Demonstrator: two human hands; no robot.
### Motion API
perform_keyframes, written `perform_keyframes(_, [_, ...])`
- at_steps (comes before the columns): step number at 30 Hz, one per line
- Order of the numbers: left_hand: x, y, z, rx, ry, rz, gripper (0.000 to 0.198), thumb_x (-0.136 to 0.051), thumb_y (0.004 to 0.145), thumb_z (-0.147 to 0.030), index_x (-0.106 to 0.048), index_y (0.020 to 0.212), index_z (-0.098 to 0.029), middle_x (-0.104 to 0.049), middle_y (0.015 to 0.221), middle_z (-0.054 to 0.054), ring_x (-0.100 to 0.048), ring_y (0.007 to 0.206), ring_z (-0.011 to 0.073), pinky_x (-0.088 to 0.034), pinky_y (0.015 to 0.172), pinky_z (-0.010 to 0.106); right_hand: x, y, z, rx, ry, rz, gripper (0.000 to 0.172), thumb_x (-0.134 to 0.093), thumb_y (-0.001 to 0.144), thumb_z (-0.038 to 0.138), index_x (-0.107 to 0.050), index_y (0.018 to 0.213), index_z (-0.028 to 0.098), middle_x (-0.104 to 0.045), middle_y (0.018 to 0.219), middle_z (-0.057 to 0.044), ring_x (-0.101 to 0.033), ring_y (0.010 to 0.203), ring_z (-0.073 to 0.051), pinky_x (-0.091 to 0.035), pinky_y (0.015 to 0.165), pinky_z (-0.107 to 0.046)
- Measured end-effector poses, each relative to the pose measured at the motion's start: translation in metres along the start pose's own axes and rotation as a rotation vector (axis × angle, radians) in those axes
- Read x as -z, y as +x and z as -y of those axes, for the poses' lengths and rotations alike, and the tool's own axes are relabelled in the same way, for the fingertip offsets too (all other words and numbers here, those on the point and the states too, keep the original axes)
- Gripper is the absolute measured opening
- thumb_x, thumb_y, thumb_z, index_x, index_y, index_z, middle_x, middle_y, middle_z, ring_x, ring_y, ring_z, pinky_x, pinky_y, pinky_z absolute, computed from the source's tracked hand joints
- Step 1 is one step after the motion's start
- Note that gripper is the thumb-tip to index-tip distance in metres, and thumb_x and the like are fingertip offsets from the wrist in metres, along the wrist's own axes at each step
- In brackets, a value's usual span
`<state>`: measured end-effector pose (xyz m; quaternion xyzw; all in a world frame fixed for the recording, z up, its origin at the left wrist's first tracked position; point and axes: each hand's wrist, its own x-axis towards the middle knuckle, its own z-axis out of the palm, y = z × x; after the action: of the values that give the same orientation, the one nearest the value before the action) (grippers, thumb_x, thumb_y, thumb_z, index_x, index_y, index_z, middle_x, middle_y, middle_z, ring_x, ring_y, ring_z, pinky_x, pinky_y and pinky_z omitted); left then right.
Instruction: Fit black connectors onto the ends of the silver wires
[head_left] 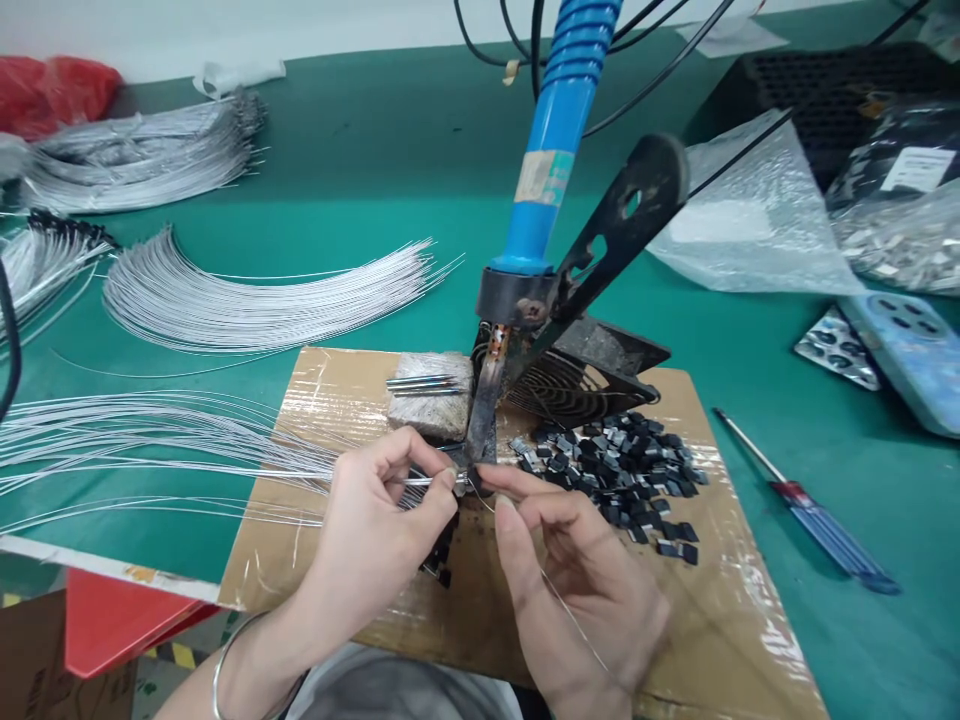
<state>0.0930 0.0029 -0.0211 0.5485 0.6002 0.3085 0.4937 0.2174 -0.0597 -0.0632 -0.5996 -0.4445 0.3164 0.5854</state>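
My left hand (375, 530) pinches a thin silver wire (187, 470) between thumb and forefinger, its end held against the tip of a soldering iron (486, 400). My right hand (577, 575) pinches a small black part at that same tip, and a strand of solder wire (574, 625) runs across its palm. The iron has a blue handle (559, 130) and rests slanted in a black metal stand (600, 365). A pile of small black parts (622, 470) lies just right of my hands on a taped cardboard sheet (720, 610).
Bundles of silver wires (247, 300) fan over the green table at left and back left. A grey block (431, 400) sits beside the iron tip. A red-and-blue screwdriver (810, 510) lies to the right. Plastic bags (750, 220), a phone (907, 350) and a black tray (825, 90) fill the back right.
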Motion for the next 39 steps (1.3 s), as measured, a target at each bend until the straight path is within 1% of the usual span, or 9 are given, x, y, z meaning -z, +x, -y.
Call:
perform_keyframes(4, [0.002,-0.003,0.004,0.006,0.064,0.013,0.012,-0.064,0.08,-0.023,-0.062,0.069,-0.018,-0.071,0.075,0.004,-0.06,0.068,0.0168,-0.041,0.058,0.026,0.003,0.001,-0.001,-0.005,-0.015,0.005,0.015,-0.067,0.09,0.02,-0.06,0.078,0.022,-0.078,0.104,-0.006,-0.075,0.097,-0.02,-0.058,0.08,-0.03])
perform_keyframes(10, [0.016,-0.008,0.022,-0.018,0.241,0.024,0.015,-0.061,0.087,-0.026,-0.065,0.074,-0.019,-0.072,0.081,0.004,-0.051,0.06,0.0141,-0.033,0.052,0.027,0.034,0.013,-0.006,-0.188,0.236,-0.289,0.016,-0.07,0.09,0.034,-0.072,0.078,0.023,-0.063,0.066,-0.001,-0.061,0.059,-0.015,-0.05,0.053,-0.029])
perform_keyframes(12, [0.022,-0.01,0.028,-0.107,0.334,0.003,0.015,-0.061,0.09,-0.024,-0.068,0.077,-0.02,-0.071,0.079,0.003,-0.053,0.061,0.015,-0.039,0.058,0.029,0.057,0.016,-0.014,-0.281,0.343,-0.308,0.032,-0.067,0.089,0.048,-0.081,0.077,0.021,-0.066,0.066,-0.008,-0.063,0.059,-0.019,-0.05,0.052,-0.036])
perform_keyframes(15, [0.029,-0.011,0.033,-0.313,0.439,-0.05,0.015,-0.062,0.091,-0.018,-0.072,0.079,-0.02,-0.073,0.082,0.004,-0.062,0.077,0.0191,-0.047,0.076,0.033,0.092,0.019,-0.037,-0.377,0.335,-0.317,0.049,-0.052,0.09,0.055,-0.086,0.089,0.02,-0.077,0.103,-0.021,-0.072,0.081,-0.029,-0.051,0.06,-0.048])
perform_keyframes(19, [0.045,-0.006,0.036,-0.527,0.585,-0.185,0.014,-0.061,0.092,-0.014,-0.073,0.086,-0.02,-0.075,0.094,0.007,-0.065,0.091,0.0218,-0.05,0.084,0.035,0.115,0.019,-0.07,-0.317,0.252,-0.255,0.05,-0.055,0.08,0.064,-0.085,0.085,0.025,-0.078,0.078,-0.015,-0.07,0.065,-0.027,-0.046,0.053,-0.049])
perform_keyframes(24, [0.093,0.045,0.047,-0.688,1.2,-0.33,0.017,-0.056,0.095,-0.016,-0.071,0.102,-0.013,-0.075,0.103,0.015,-0.062,0.095,0.0311,-0.048,0.08,0.045,0.101,0.014,-0.071,-0.3,0.168,-0.351,0.058,-0.048,0.08,0.074,-0.078,0.075,0.024,-0.074,0.071,-0.012,-0.065,0.06,-0.027,-0.049,0.05,-0.043])
perform_keyframes(29, [0.135,0.115,0.06,-0.734,1.347,-0.19,0.023,-0.05,0.09,-0.004,-0.071,0.096,-0.009,-0.073,0.098,0.021,-0.061,0.092,0.0353,-0.045,0.078,0.048,0.094,0.012,-0.061,-0.329,0.15,-0.362,0.047,-0.05,0.085,0.06,-0.073,0.075,0.02,-0.073,0.071,-0.012,-0.064,0.061,-0.026,-0.049,0.053,-0.04])
perform_keyframes(34, [0.138,0.15,0.066,-0.783,1.332,-0.1,0.028,-0.045,0.091,-0.003,-0.068,0.082,-0.014,-0.071,0.086,0.016,-0.061,0.087,0.0309,-0.044,0.082,0.045,0.093,0.018,-0.07,-0.361,0.1,-0.438,0.052,-0.062,0.07,0.07,-0.069,0.062,0.019,-0.07,0.064,-0.012,-0.06,0.051,-0.026,-0.048,0.049,-0.043])
perform_keyframes(39, [0.14,0.155,0.067,-0.758,1.194,-0.165,0.024,-0.048,0.089,-0.006,-0.068,0.079,-0.015,-0.072,0.083,0.014,-0.065,0.084,0.0296,-0.045,0.085,0.046,0.085,0.014,-0.066,-0.338,0.121,-0.5,0.044,-0.067,0.076,0.061,-0.072,0.067,0.018,-0.071,0.076,-0.011,-0.062,0.057,-0.023,-0.048,0.057,-0.045])
